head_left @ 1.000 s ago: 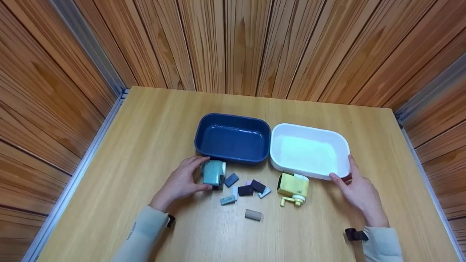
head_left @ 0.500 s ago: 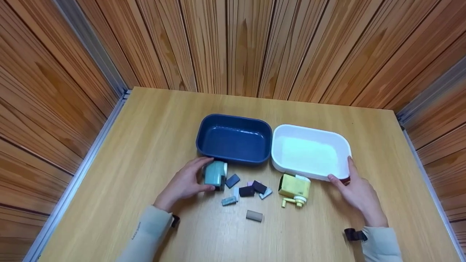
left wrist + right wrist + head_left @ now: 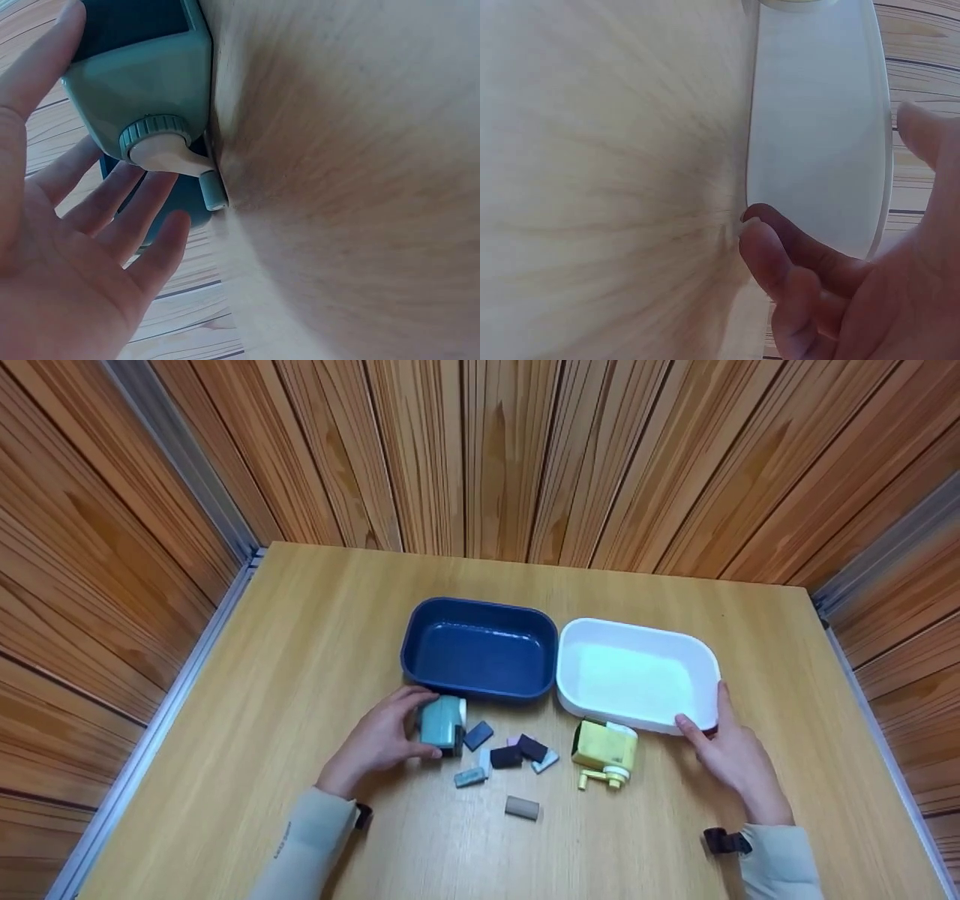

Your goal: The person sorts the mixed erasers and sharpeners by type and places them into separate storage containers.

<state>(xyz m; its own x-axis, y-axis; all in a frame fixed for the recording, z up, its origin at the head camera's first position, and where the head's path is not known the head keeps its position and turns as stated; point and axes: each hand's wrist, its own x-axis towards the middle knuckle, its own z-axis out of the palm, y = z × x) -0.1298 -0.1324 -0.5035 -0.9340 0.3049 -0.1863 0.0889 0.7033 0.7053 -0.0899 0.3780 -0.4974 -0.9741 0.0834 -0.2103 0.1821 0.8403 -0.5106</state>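
Note:
My left hand [image 3: 379, 739] grips a teal crank pencil sharpener [image 3: 439, 725] from its left side, thumb in front and fingers behind. In the left wrist view, the sharpener's crank [image 3: 169, 154] faces the palm, and the thumb lies along the body. My right hand [image 3: 739, 769] holds the near right corner of a white tub [image 3: 630, 714], the thumb at its front wall. Curled fingers show at the tub's end [image 3: 817, 135] in the right wrist view. A yellow crank pencil sharpener [image 3: 604, 746] lies in front of the white tub.
A navy blue tub [image 3: 480, 690] stands left of the white one, its long side behind the teal sharpener. Several small eraser-like blocks, among them a dark one [image 3: 506, 757] and a teal one [image 3: 469, 777], lie between the sharpeners. A grey-brown block [image 3: 522, 808] lies nearer.
My left forearm has shifted slightly to the right, the hand still on the teal sharpener. The right hand keeps its place at the white tub.

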